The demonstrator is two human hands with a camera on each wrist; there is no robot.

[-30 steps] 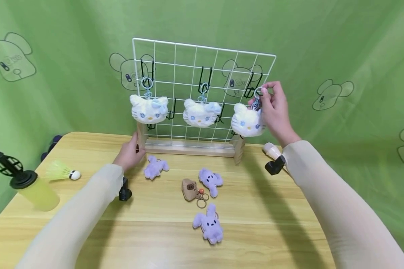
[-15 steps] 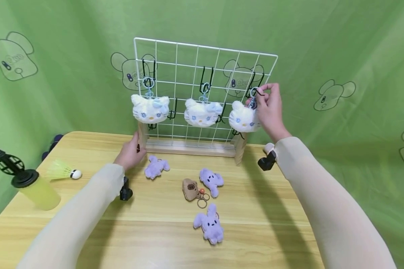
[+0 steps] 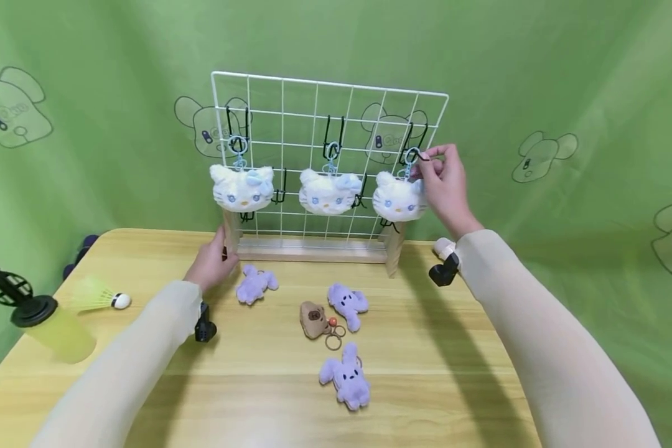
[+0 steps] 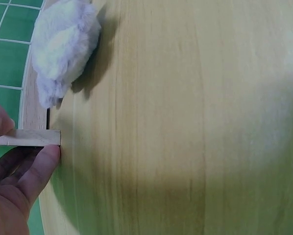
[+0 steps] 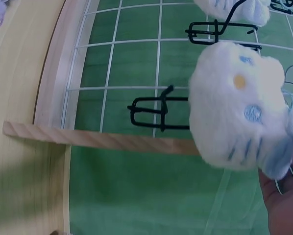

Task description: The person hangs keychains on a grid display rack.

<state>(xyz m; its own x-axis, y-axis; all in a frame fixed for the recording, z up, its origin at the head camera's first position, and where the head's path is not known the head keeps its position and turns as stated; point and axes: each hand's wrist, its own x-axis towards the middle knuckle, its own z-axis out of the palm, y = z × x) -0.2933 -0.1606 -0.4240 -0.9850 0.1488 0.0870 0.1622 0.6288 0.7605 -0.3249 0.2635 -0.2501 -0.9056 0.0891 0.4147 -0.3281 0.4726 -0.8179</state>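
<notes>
A white wire grid rack [image 3: 316, 99] with wooden feet stands at the back of the table. My left hand [image 3: 210, 262] grips its left wooden foot [image 4: 31, 137], thumb on one side and fingers on the other. Two white cat plush keychains, the left one [image 3: 243, 190] and the middle one [image 3: 329, 194], hang by blue rings from black hooks. At the upper right hook [image 3: 414, 140], my right hand [image 3: 448, 186] pinches the ring of a third cat plush keychain [image 3: 397, 200]. That ring is around the hook; the fingertips are partly hidden.
Purple plush keychains [image 3: 351, 379] and a brown plush keychain [image 3: 313, 319] lie before the rack. At left are a shuttlecock [image 3: 103, 300] and a yellow bottle [image 3: 61, 336]. A pale handled object [image 3: 443, 247] lies behind the right wrist. Lower black hooks [image 5: 158, 111] stick out from the grid.
The right hand has moved left with the third cat keychain, and its ring now sits around the upper right hook. The left hand stays on the foot. The head view has shifted slightly.
</notes>
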